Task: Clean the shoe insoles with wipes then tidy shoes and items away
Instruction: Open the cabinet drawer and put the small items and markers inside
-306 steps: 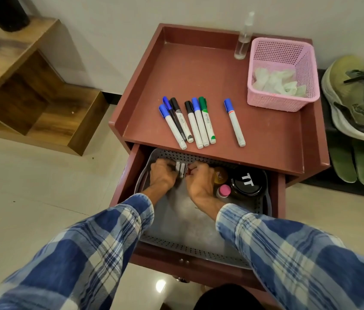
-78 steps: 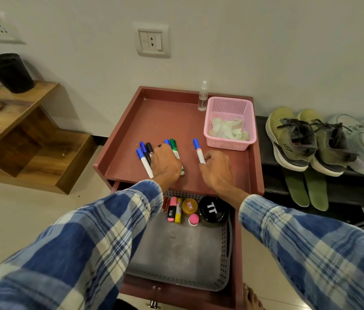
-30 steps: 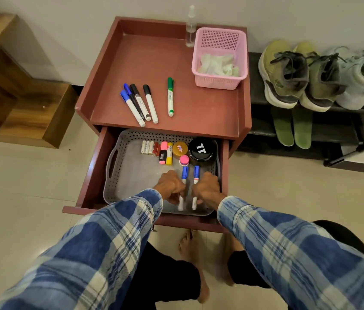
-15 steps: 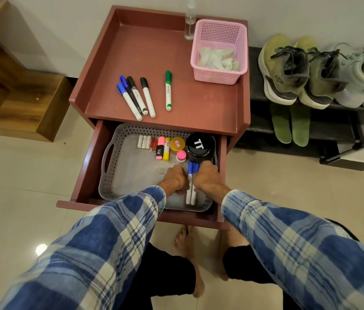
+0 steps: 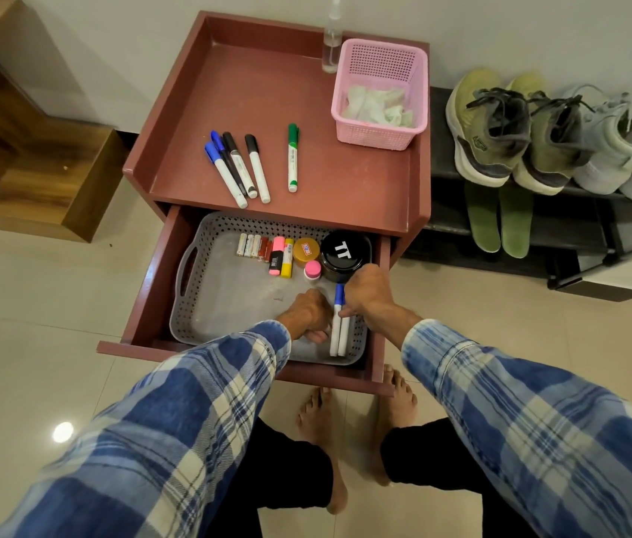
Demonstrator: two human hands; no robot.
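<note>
Both hands reached down into the grey tray [image 5: 182, 316] of the open drawer [image 5: 149, 293]; the right hand [image 5: 365, 295] pinched the two blue-capped markers [image 5: 339, 332], laid side by side close to the tray's right wall; the left hand [image 5: 308, 314] pressed curled fingers against them, its grip impossible to tell; bare tray floor stretched leftward; the green insoles [image 5: 497, 219] sat on the black rack [image 5: 570, 227] beneath the olive shoes [image 5: 489, 126]; wipes [image 5: 376, 106] filled the pink basket [image 5: 380, 139].
</note>
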